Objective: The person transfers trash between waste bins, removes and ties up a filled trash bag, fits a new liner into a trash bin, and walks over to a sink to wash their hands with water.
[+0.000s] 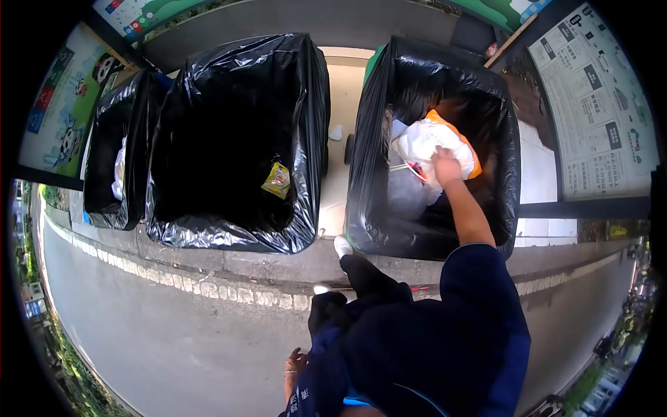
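Observation:
My right hand (pixel 445 167) reaches down into the black-lined bin (pixel 368 201) on the right, its fingers closed on a white plastic bag (pixel 425 141). An orange piece (pixel 474 167) shows along the bag's right and upper edge. Below the bag lies a greyish translucent bag (pixel 408 194), with thin pale sticks beside it. My left hand (pixel 296 361) hangs low beside my body, its fingers curled; whether it holds anything is too small to tell.
A large black-lined bin (pixel 306 139) in the middle holds a yellow wrapper (pixel 277 180). A narrower lined bin (pixel 104 160) stands at the left with a pale bag (pixel 119 170) inside. Printed boards (pixel 597 104) flank the bins; a kerb (pixel 208 288) runs before them.

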`<state>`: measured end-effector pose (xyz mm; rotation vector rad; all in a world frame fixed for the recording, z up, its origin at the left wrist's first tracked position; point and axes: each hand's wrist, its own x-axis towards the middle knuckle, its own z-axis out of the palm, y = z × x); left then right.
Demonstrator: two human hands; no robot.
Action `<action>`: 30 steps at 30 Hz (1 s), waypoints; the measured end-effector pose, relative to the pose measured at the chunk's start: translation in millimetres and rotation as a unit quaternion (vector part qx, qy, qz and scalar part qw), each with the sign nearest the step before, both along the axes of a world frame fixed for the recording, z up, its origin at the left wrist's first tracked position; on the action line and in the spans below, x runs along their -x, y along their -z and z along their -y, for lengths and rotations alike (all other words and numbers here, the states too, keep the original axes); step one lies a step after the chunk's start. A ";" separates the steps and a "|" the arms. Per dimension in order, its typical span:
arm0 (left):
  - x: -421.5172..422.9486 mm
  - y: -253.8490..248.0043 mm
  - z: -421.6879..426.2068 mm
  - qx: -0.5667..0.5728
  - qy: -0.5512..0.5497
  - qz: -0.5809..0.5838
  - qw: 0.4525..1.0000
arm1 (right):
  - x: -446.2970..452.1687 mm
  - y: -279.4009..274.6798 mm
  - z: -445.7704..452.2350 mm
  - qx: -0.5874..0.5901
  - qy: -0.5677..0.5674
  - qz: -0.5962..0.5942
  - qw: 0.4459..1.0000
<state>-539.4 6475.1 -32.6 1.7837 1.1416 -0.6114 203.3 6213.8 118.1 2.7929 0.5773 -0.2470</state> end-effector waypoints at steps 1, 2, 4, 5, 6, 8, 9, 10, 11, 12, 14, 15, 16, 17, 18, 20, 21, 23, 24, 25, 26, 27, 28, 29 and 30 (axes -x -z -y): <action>35.4 43.7 -3.7 0.014 -0.007 0.012 1.000 | -12.1 7.5 13.9 -0.036 0.059 0.000 0.998; 32.0 32.3 -15.8 0.010 0.000 0.003 1.000 | -22.9 -0.6 25.0 -0.129 0.150 0.001 0.980; 18.1 3.5 -39.8 -0.005 0.015 -0.014 1.000 | -30.3 -37.7 40.5 -0.182 0.297 0.059 0.935; 6.8 -9.6 -51.8 -0.015 0.024 -0.021 0.999 | -31.9 -55.2 47.0 -0.186 0.315 0.093 0.926; -12.8 -26.8 -61.2 -0.025 0.032 -0.026 0.999 | -32.9 -67.0 55.8 -0.200 0.335 0.127 0.912; -20.1 -16.4 -85.2 -0.033 0.046 0.028 0.998 | -32.7 -79.1 78.3 -0.235 0.341 0.193 0.890; -5.9 5.0 -102.5 -0.035 0.046 0.082 0.995 | -31.8 -79.4 87.9 -0.231 0.354 0.206 0.882; -106.3 -92.1 -98.4 -0.082 0.093 -0.104 0.987 | -29.8 -77.1 100.3 -0.261 0.337 0.236 0.873; -77.8 -61.0 -128.5 0.000 0.079 -0.002 0.997 | -24.9 -77.7 105.8 -0.271 0.344 0.233 0.868; -101.1 -76.4 -143.7 -0.025 0.121 -0.006 0.992 | -22.9 -77.6 112.8 -0.278 0.350 0.223 0.866; -144.0 -98.3 -169.2 -0.083 0.117 -0.015 0.990 | -18.9 -57.3 134.2 -0.349 0.327 0.232 0.847; -169.3 -115.8 -181.2 -0.099 0.107 -0.019 0.989 | -20.3 -39.2 151.5 -0.402 0.350 0.198 0.823; -175.3 -112.3 -195.3 -0.103 0.075 0.029 0.991 | -10.1 -46.2 138.1 -0.470 0.392 0.145 0.777; -189.3 -120.5 -207.9 -0.102 0.054 0.029 0.993 | -4.0 -49.1 121.7 -0.481 0.394 0.167 0.765; -204.3 -123.3 -217.8 -0.094 0.044 0.033 0.994 | 8.0 -56.1 114.0 -0.487 0.401 0.199 0.750; -198.4 -102.6 -244.5 -0.097 0.068 0.090 0.989 | 20.7 -77.6 113.1 -0.491 0.407 0.261 0.725; -209.8 -112.6 -252.9 -0.085 0.092 0.063 0.990 | 17.0 -73.8 136.9 -0.565 0.399 0.295 0.659; -205.3 -96.7 -271.7 -0.068 0.114 0.073 0.988 | 28.0 -120.8 134.1 -0.625 0.399 0.286 0.607; -205.7 -92.0 -278.6 -0.106 0.170 0.077 0.977 | 29.9 -138.3 132.1 -0.677 0.359 0.305 0.566; -187.5 -66.0 -293.9 -0.080 0.165 0.073 0.980 | 31.0 -154.1 137.9 -0.667 0.356 0.342 0.558; -181.0 -57.5 -303.9 -0.090 0.202 0.063 0.973 | 31.4 -167.8 144.4 -0.715 0.311 0.333 0.530; -184.5 -67.9 -309.6 -0.067 0.214 0.020 0.974 | 34.0 -185.9 149.4 -0.733 0.308 0.325 0.512; -185.6 -72.3 -311.6 -0.085 0.230 0.005 0.969 | 37.7 -200.4 153.1 -0.750 0.305 0.316 0.494; -207.4 -96.2 -302.2 -0.074 0.225 -0.015 0.971 | 40.0 -213.7 144.1 -0.762 0.302 0.330 0.469; -229.0 -118.9 -292.8 -0.063 0.219 -0.035 0.973 | 40.7 -219.5 137.5 -0.772 0.298 0.342 0.444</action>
